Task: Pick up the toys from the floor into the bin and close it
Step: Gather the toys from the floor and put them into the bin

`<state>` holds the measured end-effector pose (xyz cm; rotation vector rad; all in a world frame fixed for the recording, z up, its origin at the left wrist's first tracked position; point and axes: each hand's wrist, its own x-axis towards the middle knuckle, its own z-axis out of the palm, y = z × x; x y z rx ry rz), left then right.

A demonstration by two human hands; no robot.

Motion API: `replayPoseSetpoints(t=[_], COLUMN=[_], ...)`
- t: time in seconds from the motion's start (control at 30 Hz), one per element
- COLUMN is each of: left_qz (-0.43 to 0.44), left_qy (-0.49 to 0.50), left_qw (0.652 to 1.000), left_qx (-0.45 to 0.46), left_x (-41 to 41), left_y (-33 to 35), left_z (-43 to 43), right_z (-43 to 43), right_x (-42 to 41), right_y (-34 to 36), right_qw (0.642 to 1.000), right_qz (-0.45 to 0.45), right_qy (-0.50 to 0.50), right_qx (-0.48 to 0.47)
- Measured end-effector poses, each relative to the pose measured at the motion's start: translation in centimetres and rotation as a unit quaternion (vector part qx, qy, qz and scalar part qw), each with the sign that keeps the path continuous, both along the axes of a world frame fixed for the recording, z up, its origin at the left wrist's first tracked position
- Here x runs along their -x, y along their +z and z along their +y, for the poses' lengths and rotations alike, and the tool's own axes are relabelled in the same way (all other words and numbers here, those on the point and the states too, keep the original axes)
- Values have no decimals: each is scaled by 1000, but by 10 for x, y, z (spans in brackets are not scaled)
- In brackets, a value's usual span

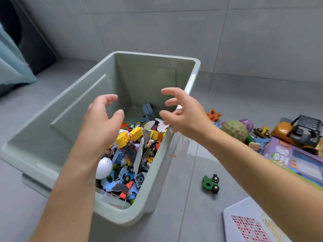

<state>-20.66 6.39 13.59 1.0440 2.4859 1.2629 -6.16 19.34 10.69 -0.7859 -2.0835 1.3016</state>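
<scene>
A grey-green plastic bin stands open on the floor, its bottom covered with bricks, puzzle pieces and a white egg. Both my hands hover over it, empty, fingers spread and loosely curved. My left hand is above the bin's middle. My right hand is over the bin's right rim. On the floor to the right lie a green wheeled toy, a green bumpy ball, an orange spiky toy, a purple ball, a small yellow vehicle and a yellow forklift.
A purple toy box lies at the right. A white board with a red check pattern sits at the lower right. A tiny red bead lies by the bin. A teal curtain and a dark appliance stand at the back left; a tiled wall is behind.
</scene>
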Motion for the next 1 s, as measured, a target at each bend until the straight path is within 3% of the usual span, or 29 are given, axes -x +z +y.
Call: replayPoseSetpoints(t=[0.07,0.1,0.2,0.3,0.37,0.43,0.53,0.6,0.7,0.8,0.93,1.0], left_qz=[18,15,-54,-122,-138,-159,-198,-251,-304,-317,-260,-204], left_qy=[-28,-70,-281,-369,-335,-302,-285,-280,-230,-168,-198,-226], left_qw=[999,995,947,921,918,902,882,884,913,933,910,910], left_qx=[-39,-75,-143,13,160,266,320,276,147,-32,-255,-281], left_x=[-25,-46,-121,-169,-175,-169,-161,-161,-164,-169,-174,-158], left_y=[7,8,-8,-71,-136,-192,-236,-242,-223,-171,-65,-17], left_z=[-2,-4,-4,18,33,36,31,33,42,44,29,17], right_z=[21,36,61,38,16,2,-5,-6,-1,-1,-10,-18], right_x=[-18,-31,-75,-110,-123,-132,-142,-146,-147,-145,-131,-111], right_y=[-18,-34,-89,-151,-188,-211,-219,-217,-194,-141,-42,-8], right_qw=[997,994,966,903,863,851,876,906,951,976,952,942], right_qz=[31,4,-230,-426,-497,-516,-477,-420,-308,-174,5,81], right_qy=[-66,-105,-116,16,90,93,60,53,24,7,-15,-23], right_qx=[-11,-19,-14,50,0,-32,-25,-4,-22,-133,-304,-326])
